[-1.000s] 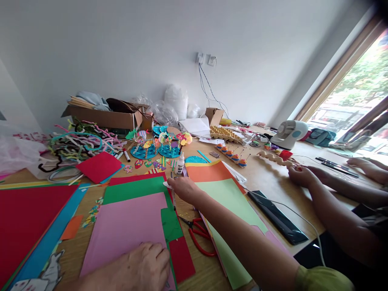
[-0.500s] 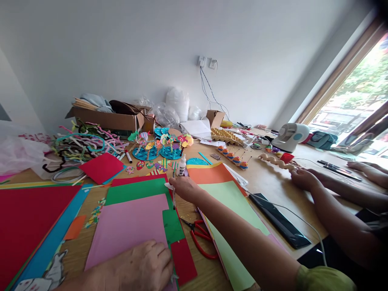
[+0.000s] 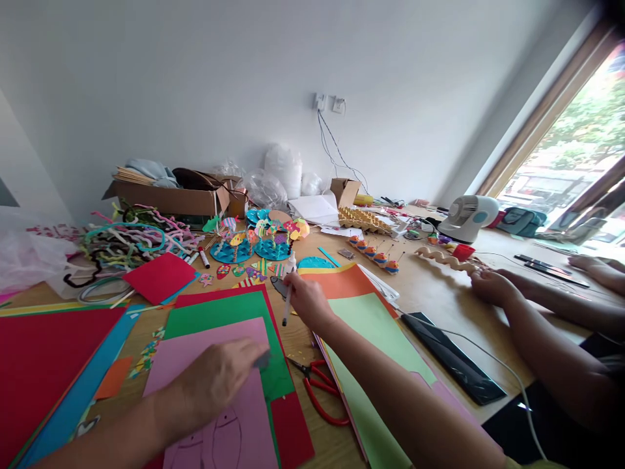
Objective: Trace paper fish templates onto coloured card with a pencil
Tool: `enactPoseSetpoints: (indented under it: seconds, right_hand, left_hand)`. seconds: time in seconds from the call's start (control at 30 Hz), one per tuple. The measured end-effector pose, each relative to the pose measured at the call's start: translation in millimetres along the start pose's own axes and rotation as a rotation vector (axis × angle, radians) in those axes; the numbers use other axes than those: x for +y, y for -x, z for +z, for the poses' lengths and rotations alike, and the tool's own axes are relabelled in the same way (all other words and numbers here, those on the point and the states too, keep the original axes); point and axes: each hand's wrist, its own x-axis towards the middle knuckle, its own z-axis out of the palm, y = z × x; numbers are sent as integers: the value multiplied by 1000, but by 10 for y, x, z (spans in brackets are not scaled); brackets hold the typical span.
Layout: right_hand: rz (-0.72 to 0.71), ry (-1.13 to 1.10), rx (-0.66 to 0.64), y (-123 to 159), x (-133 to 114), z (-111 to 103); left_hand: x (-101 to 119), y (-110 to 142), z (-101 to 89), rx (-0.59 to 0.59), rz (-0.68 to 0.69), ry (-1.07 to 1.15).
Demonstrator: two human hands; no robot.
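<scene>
My left hand (image 3: 219, 378) lies on a pink paper sheet (image 3: 229, 417) with pencil outlines on it; its fingers are curled round a small grey object I cannot name. Under the pink sheet are green (image 3: 219, 309) and red sheets. My right hand (image 3: 305, 299) is raised over the table's middle and pinches a white pencil (image 3: 287, 307), tip pointing down, and a small grey piece beside it. A white glue bottle (image 3: 291, 262) stands just beyond that hand. Red-handled scissors (image 3: 319, 387) lie between my arms.
Another person's hands (image 3: 493, 286) rest at the right by a black flat device (image 3: 454, 358) with a white cable. Red and blue sheets (image 3: 43, 358) lie left, pipe cleaners (image 3: 131, 238) and a cardboard box (image 3: 166, 195) behind, paper fish crafts (image 3: 258, 241), a small fan (image 3: 466, 215).
My left hand has moved up the pink sheet from its lower edge. My right hand has lifted and turned, the pencil now pointing down. The camera view has shifted slightly.
</scene>
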Motion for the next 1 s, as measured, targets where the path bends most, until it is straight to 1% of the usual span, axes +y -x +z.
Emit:
enactPoseSetpoints:
  seconds: [0.07,0.1,0.17,0.27,0.33,0.4,0.47,0.57,0.63,0.7,0.77,0.8,0.9,0.93,1.0]
  right_hand:
    - [39,-132,83,81,53,-129]
    - [58,-197,119,129,88,-186]
    - [98,-326,172,231,169,-267]
    - [149,-507,203,382,288,-300]
    - [170,-612,204,478,341,-292]
    - [179,-698,204,570,358,-283]
    - [181,-768,197,657,332,-274]
    - [179,-860,150,780,216,-235]
    - [183,-914,97,867,105,-190]
    - [183,-950,37,967,-5,-148]
    - [162,-938,11,1086,-92,-124]
    - [141,-903,20,1155,-123,-119]
    - [53,-698,73,1402,-175,-104]
    - [18,-621,73,1494,-186,-90]
    - [-121,-538,92,1673,-206,-44]
  left_hand:
    - [-138,-183,-59,17,-168,100]
    - [-211,-302,-62,28,-209,108]
    - [-352,-581,-23,35,-250,129]
    - [-492,-993,73,40,-280,188]
    - [-501,-1175,97,71,-285,240]
    - [-431,-1236,65,110,-286,315]
    - [-294,-1174,-5,128,-290,424]
    - [-34,-947,-98,115,-298,616]
    - [111,-790,-118,104,-331,699]
    - [194,-657,-112,102,-380,757]
    - [214,-537,-97,100,-435,795]
    - [207,-476,-90,94,-463,807]
    - [163,-283,-69,36,-542,822]
    - [150,-220,-59,9,-564,821]
    - [130,-105,-36,-45,-598,815]
